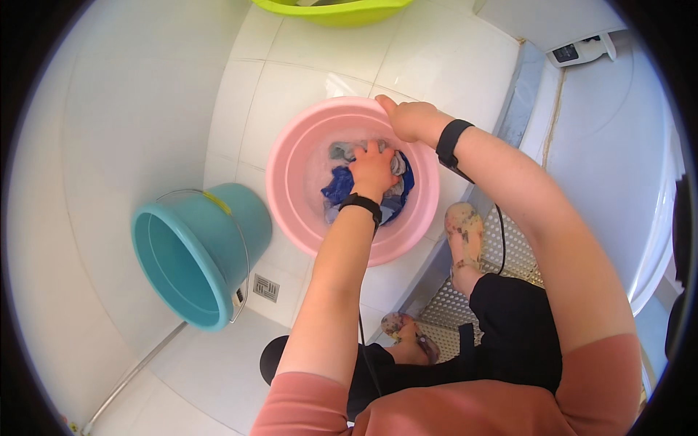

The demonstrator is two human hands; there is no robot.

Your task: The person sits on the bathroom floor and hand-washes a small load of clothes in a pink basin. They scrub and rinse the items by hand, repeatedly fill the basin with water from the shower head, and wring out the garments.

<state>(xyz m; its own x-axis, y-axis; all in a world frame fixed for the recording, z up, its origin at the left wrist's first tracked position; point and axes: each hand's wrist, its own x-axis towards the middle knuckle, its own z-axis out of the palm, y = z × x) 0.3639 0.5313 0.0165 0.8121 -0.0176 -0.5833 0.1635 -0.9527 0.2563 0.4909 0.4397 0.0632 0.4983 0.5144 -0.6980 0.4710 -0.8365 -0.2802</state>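
Observation:
A pink basin (280, 174) on the tiled floor holds soapy water and wet clothes (337, 185) in dark blue and grey. My left hand (372, 171) reaches down into the basin and presses on the clothes, its fingers spread across them. At the upper right of the basin, my right hand (411, 120) grips the rim, with the thumb along the edge and the other fingers mostly hidden. Each wrist wears a black band. Part of the clothes lies under my left hand and out of sight.
A teal bucket (251, 218) with a wire handle lies on its side left of the basin, near a floor drain (266, 288). A yellow-green tub (334, 13) sits at the far edge. My feet stand on a perforated mat (518, 245) beyond a raised grey sill (520, 94).

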